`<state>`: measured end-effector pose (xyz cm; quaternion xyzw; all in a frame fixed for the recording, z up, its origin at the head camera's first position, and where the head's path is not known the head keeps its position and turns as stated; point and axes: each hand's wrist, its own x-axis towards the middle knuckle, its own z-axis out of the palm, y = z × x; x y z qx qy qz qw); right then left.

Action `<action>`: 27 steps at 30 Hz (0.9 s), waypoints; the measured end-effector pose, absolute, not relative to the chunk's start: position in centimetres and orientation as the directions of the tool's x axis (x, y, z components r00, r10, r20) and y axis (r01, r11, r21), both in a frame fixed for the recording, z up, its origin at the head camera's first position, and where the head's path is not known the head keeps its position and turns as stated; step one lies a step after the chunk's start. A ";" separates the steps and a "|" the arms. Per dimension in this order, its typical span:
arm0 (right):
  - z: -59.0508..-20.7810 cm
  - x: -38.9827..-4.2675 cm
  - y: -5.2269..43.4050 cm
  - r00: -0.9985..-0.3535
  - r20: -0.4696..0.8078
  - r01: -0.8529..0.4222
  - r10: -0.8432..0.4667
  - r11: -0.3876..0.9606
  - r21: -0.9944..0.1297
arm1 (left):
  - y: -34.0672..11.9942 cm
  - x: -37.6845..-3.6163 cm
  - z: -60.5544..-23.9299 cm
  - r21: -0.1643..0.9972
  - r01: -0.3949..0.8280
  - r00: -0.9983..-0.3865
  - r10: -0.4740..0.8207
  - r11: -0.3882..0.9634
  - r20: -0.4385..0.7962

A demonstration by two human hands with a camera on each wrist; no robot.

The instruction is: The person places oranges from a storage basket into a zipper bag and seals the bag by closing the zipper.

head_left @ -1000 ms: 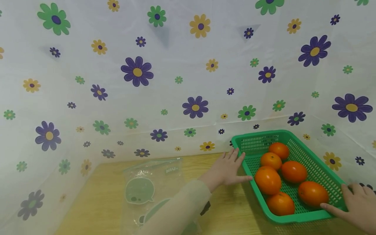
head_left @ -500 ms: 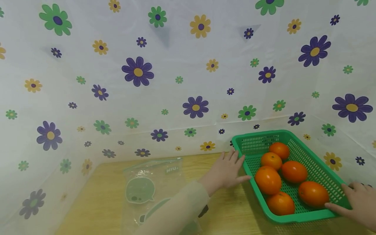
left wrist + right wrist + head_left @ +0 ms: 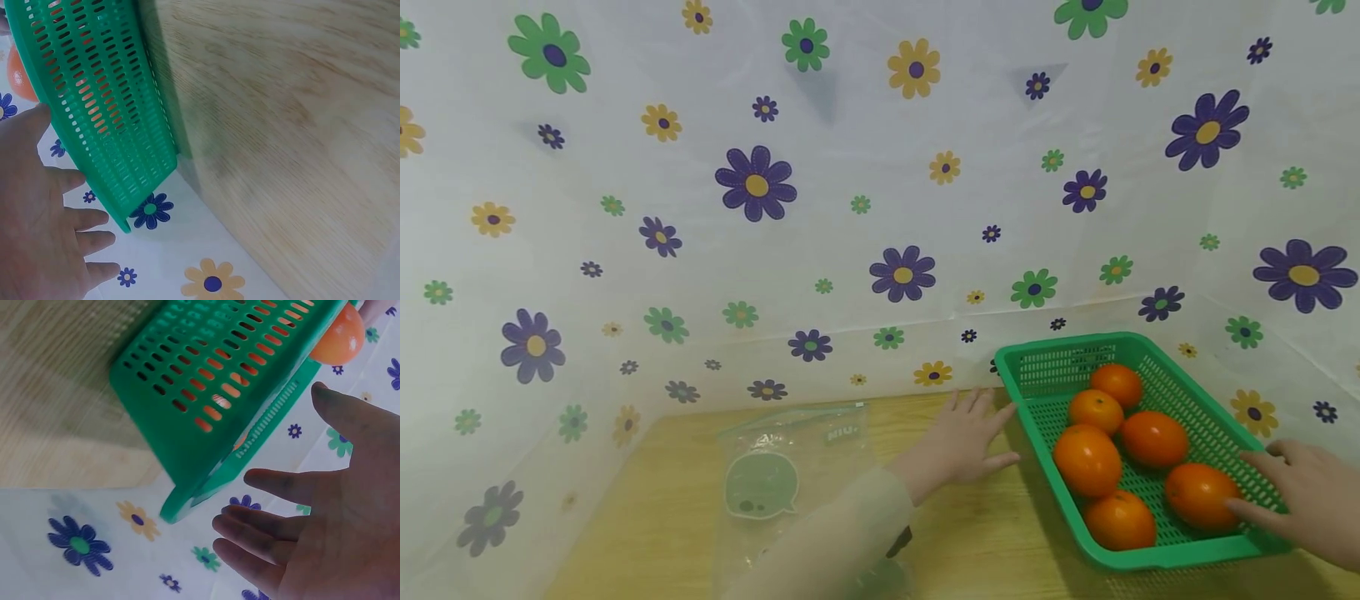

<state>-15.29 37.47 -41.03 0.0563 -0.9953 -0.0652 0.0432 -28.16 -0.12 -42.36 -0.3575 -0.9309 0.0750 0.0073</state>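
Note:
A green plastic basket (image 3: 1187, 553) with slotted walls sits on the wooden table at the right and holds several oranges (image 3: 1087, 461). Just left of its rim, my left hand (image 3: 958, 442) hovers with fingers spread and, in the head view, a small gap from the basket. From the left wrist camera, that hand's fingertips line up along the basket's rim (image 3: 81, 172). My right hand (image 3: 1307, 504) is beside the near right corner, thumb toward the closest orange. The right wrist view has its fingers (image 3: 281, 484) extended and apart from the basket wall (image 3: 187, 381). Neither hand holds anything.
A clear zip bag (image 3: 762, 486) with green printed shapes lies flat on the wooden table (image 3: 985, 542), partly under my left sleeve. A small dark thing (image 3: 900, 542) shows beside the sleeve. White flowered sheeting (image 3: 850, 250) encloses the table at the back and sides.
My left hand has drawn away to the left from the basket rim. The right hand has shifted slightly off the near right corner. The basket and oranges stay in place.

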 end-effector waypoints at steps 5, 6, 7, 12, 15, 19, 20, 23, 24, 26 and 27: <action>-40.2 -16.1 36.5 -0.986 0.056 -0.144 -0.154 0.978 0.153 | -1.0 -28.2 -42.6 -0.151 0.653 -0.754 0.656 0.742 -0.038; -40.0 -16.2 36.2 -0.985 0.057 -0.155 -0.165 0.977 0.150 | -1.3 -28.2 -42.6 -0.151 0.652 -0.755 0.655 0.743 -0.038; -39.8 -16.2 36.0 -0.983 0.058 -0.166 -0.176 0.975 0.147 | -1.5 -28.1 -42.6 -0.158 0.650 -0.756 0.653 0.743 -0.036; -39.1 -16.4 34.6 -0.971 0.076 -0.214 -0.225 0.969 0.127 | -2.7 -28.0 -42.5 -0.156 0.646 -0.760 0.649 0.748 -0.032; -38.9 -16.4 34.0 -0.968 0.092 -0.223 -0.235 0.968 0.119 | -3.3 -27.9 -42.5 -0.128 0.642 -0.765 0.643 0.756 -0.034; -38.8 -16.6 33.4 -0.965 0.113 -0.226 -0.238 0.969 0.103 | -4.1 -28.0 -42.6 -0.101 0.623 -0.782 0.622 0.775 -0.049; -38.8 -16.7 33.3 -0.962 0.121 -0.232 -0.243 0.968 0.100 | -4.2 -28.0 -42.6 -0.102 0.617 -0.786 0.615 0.780 -0.055; -38.7 -16.8 32.8 -0.956 0.136 -0.247 -0.259 0.964 0.101 | -4.8 -28.1 -42.7 -0.096 0.603 -0.798 0.599 0.792 -0.066; -38.7 -16.9 32.7 -0.954 0.138 -0.253 -0.266 0.962 0.103 | -5.0 -28.2 -42.7 -0.092 0.600 -0.800 0.596 0.795 -0.067; -38.5 -17.0 32.2 -0.955 0.129 -0.255 -0.267 0.961 0.102 | -5.6 -28.3 -42.8 -0.088 0.597 -0.802 0.594 0.797 -0.063; -38.4 -17.0 31.9 -0.956 0.124 -0.254 -0.265 0.962 0.100 | -5.8 -28.4 -42.9 -0.086 0.595 -0.803 0.593 0.799 -0.059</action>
